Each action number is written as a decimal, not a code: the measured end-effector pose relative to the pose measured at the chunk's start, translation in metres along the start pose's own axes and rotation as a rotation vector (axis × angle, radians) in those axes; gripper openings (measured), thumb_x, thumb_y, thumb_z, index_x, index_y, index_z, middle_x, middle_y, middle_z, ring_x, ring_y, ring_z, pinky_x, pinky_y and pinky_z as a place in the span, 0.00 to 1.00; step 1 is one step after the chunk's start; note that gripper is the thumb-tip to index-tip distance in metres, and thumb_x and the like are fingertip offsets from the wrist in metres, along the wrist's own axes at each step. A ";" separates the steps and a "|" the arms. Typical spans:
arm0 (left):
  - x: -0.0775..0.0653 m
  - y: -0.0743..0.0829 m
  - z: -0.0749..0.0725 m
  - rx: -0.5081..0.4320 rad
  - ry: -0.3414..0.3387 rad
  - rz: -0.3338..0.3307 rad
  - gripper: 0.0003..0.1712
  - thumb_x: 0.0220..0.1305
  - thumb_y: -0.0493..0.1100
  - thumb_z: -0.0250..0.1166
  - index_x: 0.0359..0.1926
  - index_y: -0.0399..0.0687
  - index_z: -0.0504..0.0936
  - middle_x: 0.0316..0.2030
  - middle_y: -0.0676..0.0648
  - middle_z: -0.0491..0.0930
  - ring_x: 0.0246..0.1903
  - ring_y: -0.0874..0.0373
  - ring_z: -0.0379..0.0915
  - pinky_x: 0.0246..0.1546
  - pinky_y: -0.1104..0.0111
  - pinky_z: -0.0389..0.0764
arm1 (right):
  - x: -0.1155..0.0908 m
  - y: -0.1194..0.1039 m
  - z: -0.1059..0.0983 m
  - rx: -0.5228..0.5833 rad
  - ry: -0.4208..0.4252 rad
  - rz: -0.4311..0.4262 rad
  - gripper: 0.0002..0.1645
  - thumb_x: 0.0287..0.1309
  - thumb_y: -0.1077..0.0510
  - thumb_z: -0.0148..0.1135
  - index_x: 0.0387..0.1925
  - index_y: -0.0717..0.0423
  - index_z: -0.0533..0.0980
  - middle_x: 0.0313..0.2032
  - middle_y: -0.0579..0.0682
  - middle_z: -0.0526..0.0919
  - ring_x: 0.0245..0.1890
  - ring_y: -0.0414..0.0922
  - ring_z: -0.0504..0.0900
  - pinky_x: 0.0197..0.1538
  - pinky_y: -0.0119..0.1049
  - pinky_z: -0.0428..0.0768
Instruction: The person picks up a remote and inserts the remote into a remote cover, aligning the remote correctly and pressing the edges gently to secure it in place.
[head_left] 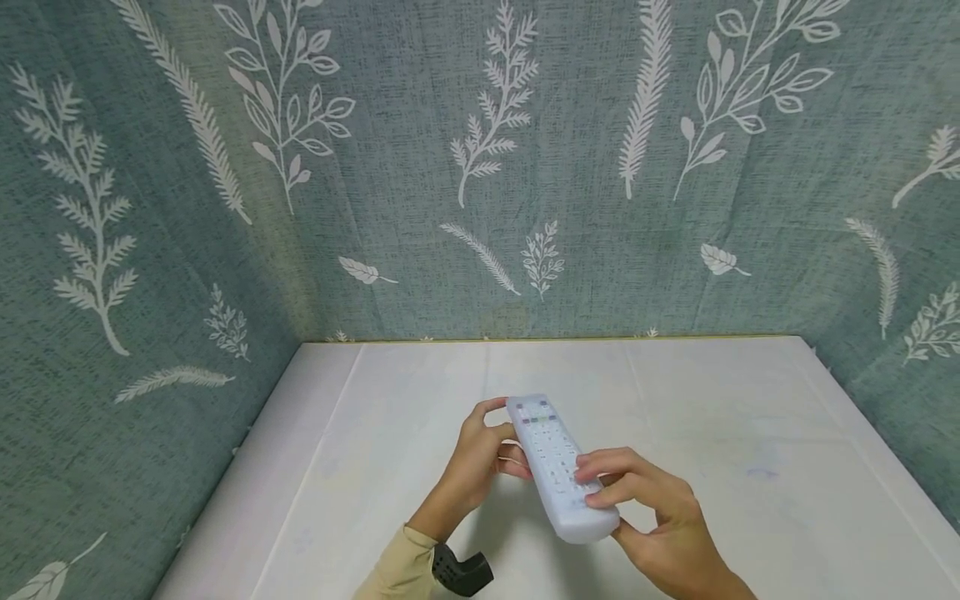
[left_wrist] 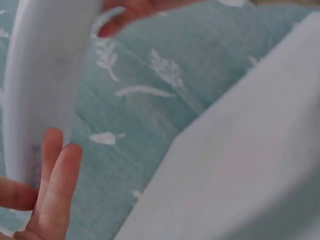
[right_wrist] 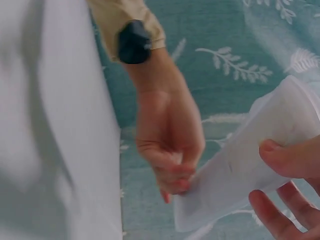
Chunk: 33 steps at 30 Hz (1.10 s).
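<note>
A white remote control [head_left: 553, 467], its keypad facing up and its body in a pale, translucent cover, is held tilted above the table. My left hand [head_left: 474, 457] grips the far end from the left side. At the near end, my right hand [head_left: 660, 510] holds the right edge, two fingers on the keypad and the thumb low at the side. The plain back of the remote control [left_wrist: 50, 75] fills the upper left of the left wrist view. In the right wrist view, the right thumb [right_wrist: 285, 159] lies against that back.
A white tabletop [head_left: 405, 400] lies beneath both hands, with faint crease lines and smudges. Green fabric [head_left: 405, 167] with white leaf prints stands behind the table and along both sides. A black strap device [head_left: 461, 571] sits on the left wrist over a beige sleeve [head_left: 397, 567].
</note>
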<state>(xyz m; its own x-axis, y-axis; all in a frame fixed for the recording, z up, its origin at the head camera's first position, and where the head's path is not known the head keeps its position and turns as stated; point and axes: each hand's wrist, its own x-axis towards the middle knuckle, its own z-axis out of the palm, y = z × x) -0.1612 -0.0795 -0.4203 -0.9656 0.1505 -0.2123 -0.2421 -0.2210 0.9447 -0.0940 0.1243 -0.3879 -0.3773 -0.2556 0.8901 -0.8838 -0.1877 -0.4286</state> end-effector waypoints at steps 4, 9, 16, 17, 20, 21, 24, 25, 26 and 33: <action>0.000 0.005 -0.002 -0.074 -0.039 -0.012 0.29 0.63 0.35 0.53 0.63 0.33 0.55 0.31 0.41 0.77 0.19 0.57 0.79 0.21 0.62 0.84 | -0.002 0.001 0.003 -0.064 -0.002 -0.016 0.11 0.45 0.76 0.64 0.31 0.62 0.77 0.41 0.59 0.79 0.49 0.51 0.77 0.55 0.31 0.75; -0.002 0.006 0.000 -0.113 -0.083 -0.016 0.26 0.64 0.39 0.55 0.60 0.32 0.60 0.39 0.39 0.75 0.28 0.56 0.80 0.22 0.61 0.84 | -0.011 0.007 0.004 -0.108 -0.001 -0.013 0.09 0.48 0.74 0.64 0.31 0.61 0.78 0.42 0.59 0.79 0.49 0.51 0.76 0.57 0.31 0.74; -0.009 0.010 0.006 -0.155 -0.148 0.003 0.32 0.58 0.38 0.63 0.62 0.36 0.62 0.45 0.41 0.77 0.39 0.53 0.78 0.20 0.66 0.83 | -0.015 0.004 0.008 -0.170 0.013 0.046 0.22 0.31 0.82 0.60 0.30 0.59 0.78 0.45 0.64 0.75 0.49 0.49 0.73 0.52 0.28 0.76; -0.010 0.011 0.006 -0.159 -0.154 0.008 0.32 0.57 0.37 0.63 0.62 0.37 0.62 0.44 0.41 0.77 0.39 0.53 0.78 0.19 0.66 0.83 | -0.015 0.004 0.008 -0.186 0.017 0.065 0.25 0.26 0.83 0.59 0.30 0.58 0.78 0.46 0.66 0.73 0.49 0.49 0.73 0.51 0.28 0.77; -0.011 0.012 0.007 -0.168 -0.157 0.022 0.32 0.57 0.35 0.63 0.62 0.37 0.63 0.43 0.43 0.77 0.39 0.53 0.76 0.19 0.67 0.83 | -0.020 0.005 0.008 -0.243 0.018 0.116 0.28 0.24 0.84 0.61 0.30 0.56 0.78 0.48 0.68 0.71 0.47 0.49 0.74 0.52 0.27 0.76; -0.011 0.012 0.007 -0.170 -0.154 0.024 0.32 0.57 0.35 0.63 0.62 0.38 0.63 0.43 0.43 0.77 0.38 0.53 0.76 0.19 0.67 0.82 | -0.023 0.006 0.007 -0.258 0.016 0.137 0.29 0.23 0.84 0.62 0.30 0.55 0.77 0.49 0.68 0.70 0.45 0.47 0.75 0.52 0.26 0.76; -0.011 0.013 0.008 -0.179 -0.143 0.030 0.32 0.57 0.34 0.63 0.62 0.39 0.63 0.43 0.43 0.78 0.37 0.53 0.77 0.18 0.67 0.82 | -0.030 0.009 0.006 -0.291 0.013 0.181 0.31 0.21 0.84 0.65 0.31 0.54 0.77 0.51 0.67 0.70 0.44 0.47 0.75 0.49 0.24 0.76; -0.011 0.013 0.008 -0.181 -0.140 0.032 0.32 0.57 0.34 0.63 0.62 0.40 0.63 0.43 0.43 0.78 0.37 0.53 0.77 0.18 0.67 0.82 | -0.031 0.009 0.006 -0.310 0.011 0.196 0.31 0.22 0.83 0.66 0.32 0.54 0.77 0.51 0.65 0.70 0.44 0.47 0.75 0.48 0.23 0.76; -0.011 0.014 0.009 -0.183 -0.136 0.033 0.32 0.57 0.34 0.64 0.62 0.40 0.63 0.43 0.43 0.78 0.37 0.53 0.77 0.18 0.67 0.82 | -0.032 0.009 0.005 -0.322 0.009 0.212 0.31 0.22 0.82 0.67 0.34 0.54 0.77 0.51 0.64 0.70 0.44 0.46 0.74 0.46 0.23 0.76; -0.012 0.013 0.008 -0.173 -0.104 0.070 0.33 0.55 0.34 0.64 0.62 0.42 0.64 0.41 0.43 0.78 0.36 0.53 0.78 0.18 0.65 0.82 | -0.032 0.006 0.002 -0.245 -0.017 0.398 0.36 0.30 0.86 0.64 0.44 0.55 0.76 0.52 0.59 0.70 0.50 0.46 0.72 0.39 0.32 0.83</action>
<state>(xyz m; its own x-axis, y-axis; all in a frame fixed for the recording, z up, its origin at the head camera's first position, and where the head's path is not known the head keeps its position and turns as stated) -0.1524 -0.0762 -0.4036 -0.9677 0.2258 -0.1124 -0.1965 -0.3954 0.8972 -0.0872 0.1295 -0.4190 -0.6976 -0.2780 0.6603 -0.7112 0.1568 -0.6853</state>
